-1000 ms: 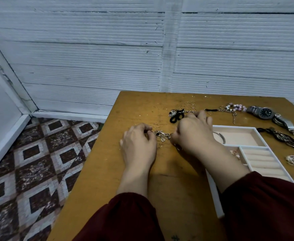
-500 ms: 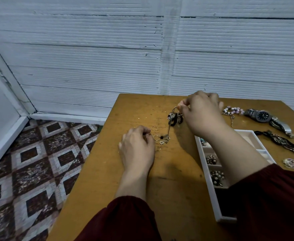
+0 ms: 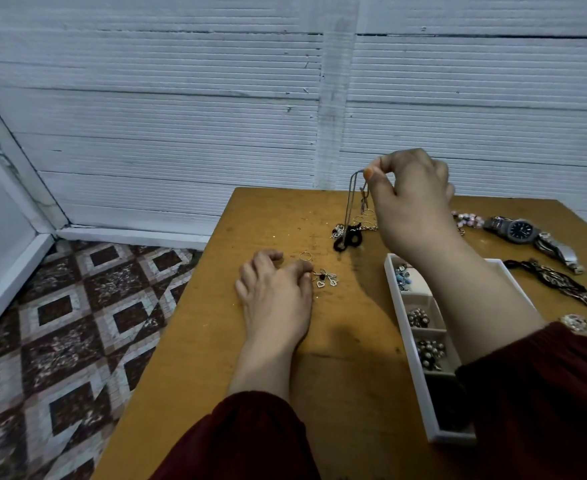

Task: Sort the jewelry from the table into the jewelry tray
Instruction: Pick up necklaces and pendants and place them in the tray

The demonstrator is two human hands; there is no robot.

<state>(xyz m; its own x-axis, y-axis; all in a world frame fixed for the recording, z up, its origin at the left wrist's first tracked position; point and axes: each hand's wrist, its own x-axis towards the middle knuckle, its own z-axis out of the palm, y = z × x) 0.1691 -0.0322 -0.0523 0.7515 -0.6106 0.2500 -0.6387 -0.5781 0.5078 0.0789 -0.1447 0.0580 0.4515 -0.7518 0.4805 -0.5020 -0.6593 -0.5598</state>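
Note:
My right hand [image 3: 411,199] is raised above the far side of the table, pinching a thin silver chain [image 3: 350,199] that hangs down to a black piece [image 3: 347,239] and small gold rings [image 3: 366,216]. My left hand [image 3: 274,289] rests on the wooden table [image 3: 347,375], fingertips pressing a cluster of small heart charms [image 3: 326,278]. A loose gold ring [image 3: 305,256] lies just beyond it. The white jewelry tray [image 3: 410,368] sits to the right, partly under my right forearm, with bead pieces in its left compartments.
At the far right lie a pink bead bracelet [image 3: 469,218], a wristwatch [image 3: 520,230], a second metal watch [image 3: 559,251], a dark braided bracelet [image 3: 559,282] and a small sparkly piece [image 3: 578,322]. The table's left edge drops to a tiled floor [image 3: 77,306]. A white wall [image 3: 285,98] stands behind.
My right hand has lifted up and away from the left hand, drawing the silver chain into the air. The left hand has stayed on the charm cluster. The view has tilted, showing more of the tray.

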